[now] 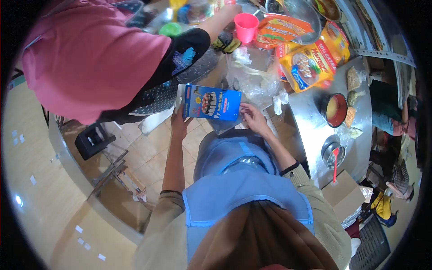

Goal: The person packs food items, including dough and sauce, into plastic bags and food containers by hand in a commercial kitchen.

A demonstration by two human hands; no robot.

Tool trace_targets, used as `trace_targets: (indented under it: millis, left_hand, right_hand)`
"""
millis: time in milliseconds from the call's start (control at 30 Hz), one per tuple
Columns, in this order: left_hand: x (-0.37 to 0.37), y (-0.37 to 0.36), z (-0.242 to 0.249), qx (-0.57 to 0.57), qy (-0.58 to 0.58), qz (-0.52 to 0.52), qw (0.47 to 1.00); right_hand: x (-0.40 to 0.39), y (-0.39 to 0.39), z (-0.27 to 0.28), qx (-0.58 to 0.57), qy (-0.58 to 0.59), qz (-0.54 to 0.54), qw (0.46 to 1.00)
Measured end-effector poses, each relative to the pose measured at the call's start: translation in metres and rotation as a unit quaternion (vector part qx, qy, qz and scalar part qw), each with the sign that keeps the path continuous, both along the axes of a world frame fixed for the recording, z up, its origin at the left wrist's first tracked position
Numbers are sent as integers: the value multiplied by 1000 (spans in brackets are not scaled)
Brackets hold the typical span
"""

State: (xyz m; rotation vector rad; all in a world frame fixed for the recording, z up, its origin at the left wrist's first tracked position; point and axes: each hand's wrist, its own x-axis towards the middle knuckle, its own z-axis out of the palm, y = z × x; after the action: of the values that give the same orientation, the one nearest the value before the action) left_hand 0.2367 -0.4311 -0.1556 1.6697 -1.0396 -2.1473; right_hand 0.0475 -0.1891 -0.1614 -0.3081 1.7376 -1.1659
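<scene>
Tiled floor point(150, 155) spreads left of centre in my view, with a person in a pink top point(99, 63) leaning in above it. Moving right, I have the left grip point(178, 122) clasping the lower left corner of a blue box point(213, 102), thumb over the printed face. The box is held up in front of a light blue apron point(225, 198), its picture side turned toward me. I judge it thin card: light, fairly stiff, smooth enough to slide a little, and easy to dent if squeezed. I'd take hold by the two short ends, keeping pressure off the broad face. The right grip point(254, 119) is at the box's right edge, fingers curled; I cannot tell whether it pinches the card. Further right are a clear plastic bag point(256, 76), yellow packets point(310, 65) and a metal table point(310, 121) carrying a dark bowl point(343, 113).
</scene>
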Motion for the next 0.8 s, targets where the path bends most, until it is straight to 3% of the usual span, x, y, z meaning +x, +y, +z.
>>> trace_targets:
  millis: [67, 133, 233, 333, 367, 500, 600, 633, 733, 800]
  left_hand:
    - [-12, 11, 37, -57, 8, -7, 998]
    - [-19, 25, 71, -75, 8, -10, 997]
    - [-30, 49, 109, -105, 29, -42, 993]
    - [-37, 77, 110, -179, 83, -72, 978]
    - [-41, 83, 114, -230, 35, -110, 966]
    - [-52, 106, 133, -210, 56, -152, 964]
    - [-58, 115, 134, -240, 58, -184, 951]
    - [-60, 116, 132, -281, 61, -194, 938]
    - [-64, 123, 132, -219, 64, -175, 958]
    - [-66, 124, 131, -242, 71, -172, 952]
  right_hand:
    - [-2, 9, -7, -17, 95, 18, 995]
    - [-9, 13, 29, 1, 165, 47, 985]
    - [-17, 8, 85, -46, 183, 22, 982]
    - [-24, -3, 137, -112, 228, 11, 967]
    - [-24, -7, 152, -135, 244, 7, 960]
    - [-25, -26, 184, -221, 361, 125, 897]
    - [-25, -23, 186, -124, 440, 228, 860]
    - [-25, -20, 187, -102, 450, 233, 856]
    - [-25, -11, 186, -90, 462, 210, 857]
    - [-24, -4, 181, -76, 471, 199, 856]
